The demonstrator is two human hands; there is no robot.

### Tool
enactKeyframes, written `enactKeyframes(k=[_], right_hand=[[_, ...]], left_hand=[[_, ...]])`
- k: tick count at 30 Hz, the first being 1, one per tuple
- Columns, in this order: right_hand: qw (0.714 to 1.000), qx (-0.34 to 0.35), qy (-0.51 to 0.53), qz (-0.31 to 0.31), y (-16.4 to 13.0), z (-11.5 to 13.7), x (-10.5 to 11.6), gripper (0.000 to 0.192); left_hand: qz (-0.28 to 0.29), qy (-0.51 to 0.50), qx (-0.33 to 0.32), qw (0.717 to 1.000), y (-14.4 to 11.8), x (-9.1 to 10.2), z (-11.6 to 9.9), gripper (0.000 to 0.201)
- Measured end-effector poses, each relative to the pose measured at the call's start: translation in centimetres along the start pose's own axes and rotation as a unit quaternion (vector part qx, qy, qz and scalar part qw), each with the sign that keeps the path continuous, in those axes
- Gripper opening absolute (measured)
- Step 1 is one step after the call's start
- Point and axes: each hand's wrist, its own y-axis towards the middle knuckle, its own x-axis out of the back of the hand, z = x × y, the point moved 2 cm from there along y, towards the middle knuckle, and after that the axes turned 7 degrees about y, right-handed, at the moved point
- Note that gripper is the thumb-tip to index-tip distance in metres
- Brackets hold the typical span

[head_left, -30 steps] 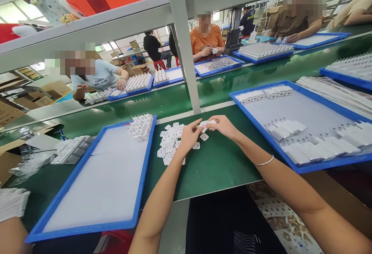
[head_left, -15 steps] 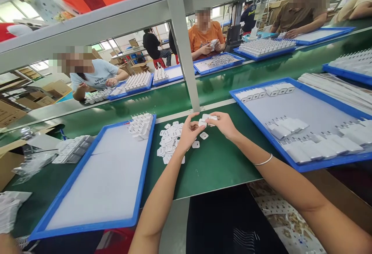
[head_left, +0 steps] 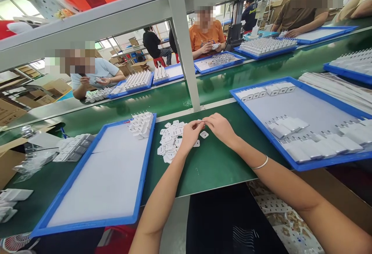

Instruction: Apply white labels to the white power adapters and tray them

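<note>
Hands meet just right of the pile of white covers (head_left: 170, 142) on the green bench (head_left: 215, 165). Left hand (head_left: 188, 134) and right hand (head_left: 220, 127) pinch one small white piece (head_left: 200, 121) together. Better to hold it by its edges, low over the bench.

factory assembly line: conveyor belt (head_left: 221, 87), trays (head_left: 139, 192)
</note>
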Motion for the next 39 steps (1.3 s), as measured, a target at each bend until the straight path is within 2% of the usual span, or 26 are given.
enactKeyframes(k=[7,13,15,19,24,29,35,39], right_hand=[[0.998,-0.031,0.04,0.031,0.5,-0.7,0.1,0.025],[0.988,-0.081,0.117,0.054,0.8,-1.2,0.6,0.022],[0.982,-0.097,0.153,0.059,0.9,-1.1,0.8,0.02],[0.952,-0.145,0.264,0.063,1.1,-0.9,1.0,0.028],[0.897,-0.213,0.388,0.026,1.3,-1.3,1.1,0.038],[0.863,-0.231,0.45,-0.001,1.1,-1.6,0.7,0.034],[0.842,-0.23,0.484,-0.058,0.9,-1.8,0.3,0.023],[0.833,-0.246,0.491,-0.067,0.7,-1.9,0.2,0.019]], left_hand=[[0.0,-0.029,-0.006,1.0,0.0,0.0,0.7,0.026],[0.008,-0.047,-0.028,0.998,-0.4,0.3,-0.1,0.052],[0.009,-0.043,-0.031,0.999,-0.4,0.3,-0.4,0.048],[-0.027,-0.039,-0.031,0.998,-0.3,0.6,-0.9,0.031],[-0.077,-0.027,-0.026,0.996,0.0,1.2,-0.9,0.022],[-0.046,-0.043,-0.014,0.998,0.2,0.5,-0.1,0.018],[-0.019,-0.092,-0.007,0.996,0.1,-1.1,1.1,0.02],[-0.012,-0.107,-0.016,0.994,-0.1,-1.6,1.1,0.021]])
